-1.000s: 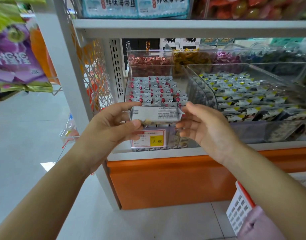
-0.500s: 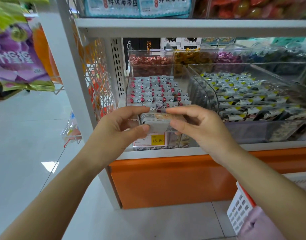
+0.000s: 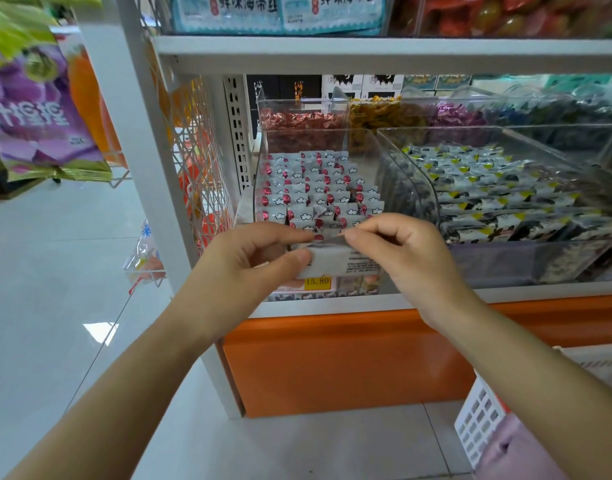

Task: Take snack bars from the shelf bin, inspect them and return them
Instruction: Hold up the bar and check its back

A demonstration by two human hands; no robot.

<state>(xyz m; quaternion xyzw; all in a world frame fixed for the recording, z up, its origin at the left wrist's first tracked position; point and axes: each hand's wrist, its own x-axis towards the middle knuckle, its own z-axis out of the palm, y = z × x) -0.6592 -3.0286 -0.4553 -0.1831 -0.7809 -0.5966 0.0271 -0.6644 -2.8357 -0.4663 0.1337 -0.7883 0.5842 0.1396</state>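
In the middle of the frame both hands hold one snack bar (image 3: 334,262) in front of the shelf bin (image 3: 368,150). The left hand (image 3: 249,268) pinches the bar's left end, thumb on the near face and fingers curled behind it. The right hand (image 3: 408,268) has its fingers curled over the bar's right end and pinches the upper edge of the wrapper. The bar lies roughly level, its pale wrapper showing small dark print towards the right. It is outside the bin, just below and in front of the bin's front edge.

Behind the hands, the clear bin is filled with rows of white bars with red marks. To its right stands a second clear bin (image 3: 505,128) of bars with yellow and black markings. A yellow price tag (image 3: 317,281) reading 15.80 shows just beneath the held bar. Below it runs the orange base panel (image 3: 332,362) of the shelf unit. A white basket (image 3: 477,424) sits at the lower right, and a purple bag (image 3: 34,112) hangs at the upper left.
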